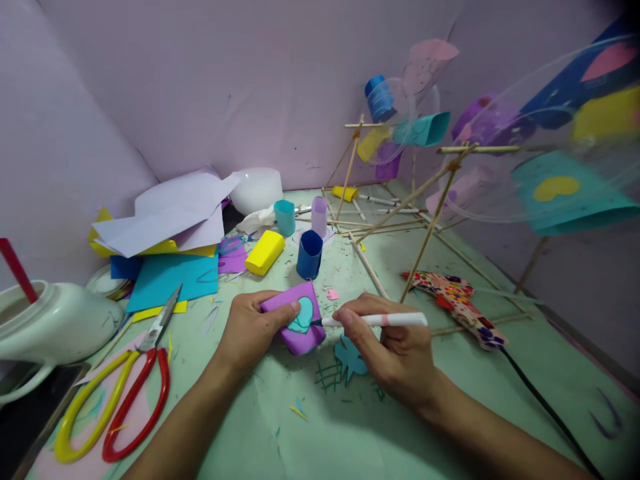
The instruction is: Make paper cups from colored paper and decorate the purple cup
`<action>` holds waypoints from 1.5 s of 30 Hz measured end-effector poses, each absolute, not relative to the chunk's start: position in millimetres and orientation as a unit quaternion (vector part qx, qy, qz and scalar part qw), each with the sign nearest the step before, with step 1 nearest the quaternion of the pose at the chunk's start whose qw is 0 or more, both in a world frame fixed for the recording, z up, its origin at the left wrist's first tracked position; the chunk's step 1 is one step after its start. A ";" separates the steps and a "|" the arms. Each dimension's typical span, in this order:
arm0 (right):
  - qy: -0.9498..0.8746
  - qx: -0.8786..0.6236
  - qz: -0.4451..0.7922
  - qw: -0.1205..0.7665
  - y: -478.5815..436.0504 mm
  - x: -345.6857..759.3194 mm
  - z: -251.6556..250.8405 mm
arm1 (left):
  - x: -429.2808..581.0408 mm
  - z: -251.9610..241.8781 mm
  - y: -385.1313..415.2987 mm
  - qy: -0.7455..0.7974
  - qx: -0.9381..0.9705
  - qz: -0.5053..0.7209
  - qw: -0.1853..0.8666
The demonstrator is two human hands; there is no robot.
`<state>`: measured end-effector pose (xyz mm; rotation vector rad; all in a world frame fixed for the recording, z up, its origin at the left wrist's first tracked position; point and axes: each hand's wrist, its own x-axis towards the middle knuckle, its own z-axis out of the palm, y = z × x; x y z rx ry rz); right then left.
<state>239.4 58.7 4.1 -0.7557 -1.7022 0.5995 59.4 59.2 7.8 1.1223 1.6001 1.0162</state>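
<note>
My left hand (255,327) grips a flattened purple paper tube (303,345) above the table, its thumb pressing on a teal heart-shaped cutout (304,315) on the front. In my right hand (400,353) is a slim white marker (403,320), pinched between thumb and fingers. The marker's dark tip meets the purple tube at the right edge of the heart, where a dark outline shows. Under my right hand lies a teal paper scrap (351,360). Just behind the tube stand a dark blue paper tube (309,257) and a yellow one (265,252) on its side.
Large scissors (137,383) with yellow and red handles lie left, near a white teapot (65,320) and stacked paper sheets (170,207). A stick frame (430,233) carrying paper cups stands right, beside a floral-covered tool (460,307) with a black cord. Teal (285,218) and lilac (319,215) tubes stand behind.
</note>
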 end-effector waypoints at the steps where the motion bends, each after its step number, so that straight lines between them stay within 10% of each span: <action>1: -0.722 -0.319 0.255 0.558 58.6 239.0 4.5 | 59.4 7.5 59.1 0.648 0.455 0.409 0.454; 21: -0.540 -0.380 0.421 0.622 64.8 238.1 -2.7 | 58.8 11.6 59.5 0.649 0.423 0.419 0.473; 32: -0.473 -0.348 0.715 0.379 68.8 231.0 -0.8 | 53.8 5.1 55.5 0.539 0.430 0.463 0.557; 45: -0.467 -0.379 0.690 0.402 69.4 229.6 -3.2 | 59.4 7.5 58.1 0.558 0.360 0.518 0.540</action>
